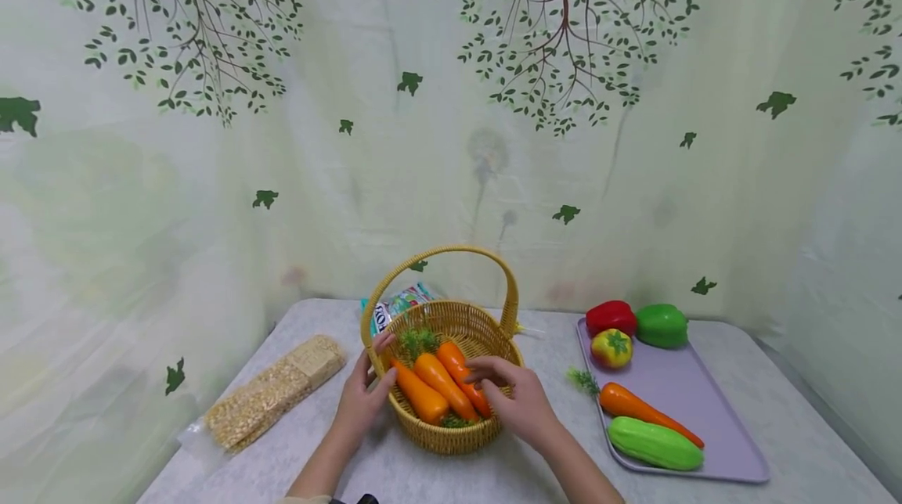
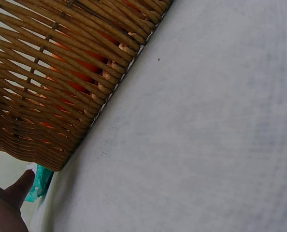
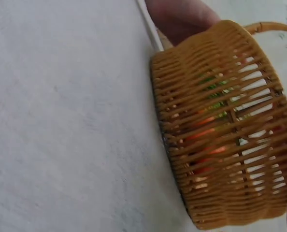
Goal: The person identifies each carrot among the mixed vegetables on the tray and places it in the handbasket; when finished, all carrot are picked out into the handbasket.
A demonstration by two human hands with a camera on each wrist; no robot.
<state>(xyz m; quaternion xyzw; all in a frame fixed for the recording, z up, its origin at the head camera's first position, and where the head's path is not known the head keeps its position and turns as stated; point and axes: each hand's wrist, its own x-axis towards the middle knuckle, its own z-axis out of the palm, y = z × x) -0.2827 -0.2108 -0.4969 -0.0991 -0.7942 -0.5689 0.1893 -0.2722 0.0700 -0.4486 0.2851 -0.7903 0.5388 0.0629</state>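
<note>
A woven basket with a tall arched handle stands in the middle of the table. Inside lie a left carrot, a middle carrot and a right carrot, green tops showing at both ends. My left hand touches the basket's left rim by the handle's foot, fingers spread. Over the right rim, my right hand reaches with loosely bent fingers, the fingertips close to the right carrot; contact cannot be made out. Both wrist views show the basket's woven wall with orange behind it.
On the right, a lilac tray bears a red pepper, green pepper, small red-yellow fruit, carrot and green gourd-like vegetable. A clear bag of pale grains lies left; a teal packet is behind the basket.
</note>
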